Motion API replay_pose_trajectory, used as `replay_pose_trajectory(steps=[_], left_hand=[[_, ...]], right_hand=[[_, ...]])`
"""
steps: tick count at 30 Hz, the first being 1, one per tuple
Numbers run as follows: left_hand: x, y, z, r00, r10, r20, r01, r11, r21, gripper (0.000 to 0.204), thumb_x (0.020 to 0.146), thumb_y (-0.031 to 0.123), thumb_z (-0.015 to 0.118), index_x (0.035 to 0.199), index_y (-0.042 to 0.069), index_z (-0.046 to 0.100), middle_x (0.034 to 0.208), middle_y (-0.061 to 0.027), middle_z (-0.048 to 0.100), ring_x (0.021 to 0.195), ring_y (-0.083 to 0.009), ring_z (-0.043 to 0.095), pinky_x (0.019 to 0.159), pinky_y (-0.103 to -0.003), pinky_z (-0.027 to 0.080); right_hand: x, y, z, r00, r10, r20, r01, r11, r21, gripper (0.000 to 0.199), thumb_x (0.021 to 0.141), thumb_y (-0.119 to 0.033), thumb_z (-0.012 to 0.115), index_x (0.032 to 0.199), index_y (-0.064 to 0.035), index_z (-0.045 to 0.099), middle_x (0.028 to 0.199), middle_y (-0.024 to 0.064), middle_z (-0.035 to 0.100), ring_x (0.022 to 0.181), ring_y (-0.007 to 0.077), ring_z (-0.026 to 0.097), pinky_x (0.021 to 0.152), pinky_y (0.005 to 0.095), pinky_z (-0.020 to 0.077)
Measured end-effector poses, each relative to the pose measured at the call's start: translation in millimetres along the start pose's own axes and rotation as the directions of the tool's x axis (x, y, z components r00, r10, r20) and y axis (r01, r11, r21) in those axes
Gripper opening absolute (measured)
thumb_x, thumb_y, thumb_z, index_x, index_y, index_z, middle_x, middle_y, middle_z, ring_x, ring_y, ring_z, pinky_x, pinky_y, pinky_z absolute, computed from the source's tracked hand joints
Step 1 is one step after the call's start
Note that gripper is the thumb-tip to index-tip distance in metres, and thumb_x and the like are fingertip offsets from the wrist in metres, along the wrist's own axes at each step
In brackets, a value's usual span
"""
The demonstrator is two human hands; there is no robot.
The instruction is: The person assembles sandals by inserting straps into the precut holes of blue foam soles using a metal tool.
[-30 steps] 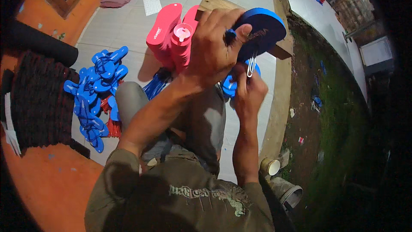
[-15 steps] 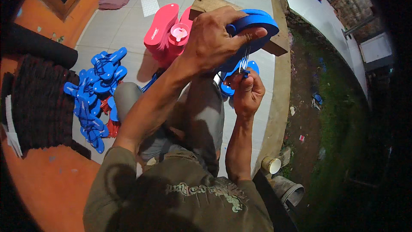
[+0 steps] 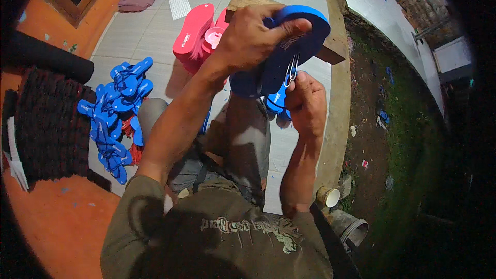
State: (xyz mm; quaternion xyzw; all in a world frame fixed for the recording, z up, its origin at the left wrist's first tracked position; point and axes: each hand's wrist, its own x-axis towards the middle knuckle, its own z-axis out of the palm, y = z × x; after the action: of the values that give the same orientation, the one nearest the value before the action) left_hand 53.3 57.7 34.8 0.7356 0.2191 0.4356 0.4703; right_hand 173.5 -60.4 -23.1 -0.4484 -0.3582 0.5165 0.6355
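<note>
My left hand point(image 3: 250, 39) grips a blue flip-flop sole point(image 3: 281, 62) by its upper end, thumb pressed on the printed face. Thin, shiny metal wire prongs point(image 3: 292, 70) stand against the lower part of that face. My right hand point(image 3: 308, 98) is closed at their lower end, thumb and fingers pinched together. Whether the wire passes through the sole, and what else the fingers hold, I cannot tell. A dark cord or strap end shows beside the right fingers. Beneath the hands, more blue soles point(image 3: 277, 99) lie on the floor, partly hidden.
Beyond my hands is a wooden block point(image 3: 333, 54). A pink sole stack point(image 3: 194, 33) holds a small pink cup point(image 3: 213, 36). Finished-looking blue flip-flops point(image 3: 119, 106) pile at left, beside stacked dark material point(image 3: 51, 124). Buckets point(image 3: 354, 232) stand by the tiled floor's right edge.
The sole has tilted so its printed face shows more. My right hand has shifted slightly right and down, and the blue-black piece at its fingertips is no longer visible.
</note>
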Motion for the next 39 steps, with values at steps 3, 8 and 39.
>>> replay_pose_trajectory(steps=[3,8,39], left_hand=[[-15.4,1.1,-0.5,0.992,-0.102,0.072,0.117,0.964,-0.239,0.042,0.077,0.043,0.061,0.083,0.001,0.062,0.070,-0.0034,0.062,0.066,-0.0074,0.057,0.057,-0.023,0.044],[-28.4,-7.5,14.5,0.997,-0.073,0.017,0.071,0.861,-0.504,0.043,0.078,0.044,0.059,0.084,0.002,0.061,0.072,0.0013,0.058,0.066,-0.0044,0.050,0.058,-0.020,0.041],[-84.4,-17.9,-1.4,0.924,0.376,0.067,-0.381,0.921,0.086,0.027,0.074,0.018,0.062,0.096,0.003,0.063,0.086,-0.0098,0.058,0.080,-0.0239,0.056,0.069,-0.032,0.045]], right_hand=[[-7.0,-14.7,-4.9,0.997,0.076,0.003,-0.075,0.988,-0.133,0.028,0.086,-0.029,0.051,0.077,-0.0029,0.057,0.052,-0.0038,0.043,0.044,0.0043,0.036,0.041,0.0203,0.0272],[-6.6,-30.1,16.6,0.799,-0.525,-0.293,0.404,0.830,-0.385,0.025,0.086,-0.017,0.053,0.104,-0.0003,0.051,0.093,0.0065,0.056,0.088,0.0137,0.053,0.079,0.0248,0.0412],[-15.8,13.5,4.3,0.669,-0.732,0.132,0.729,0.609,-0.313,0.019,0.079,-0.022,0.054,0.085,-0.0036,0.050,0.083,0.0156,0.060,0.078,0.0272,0.058,0.071,0.0375,0.0461]])
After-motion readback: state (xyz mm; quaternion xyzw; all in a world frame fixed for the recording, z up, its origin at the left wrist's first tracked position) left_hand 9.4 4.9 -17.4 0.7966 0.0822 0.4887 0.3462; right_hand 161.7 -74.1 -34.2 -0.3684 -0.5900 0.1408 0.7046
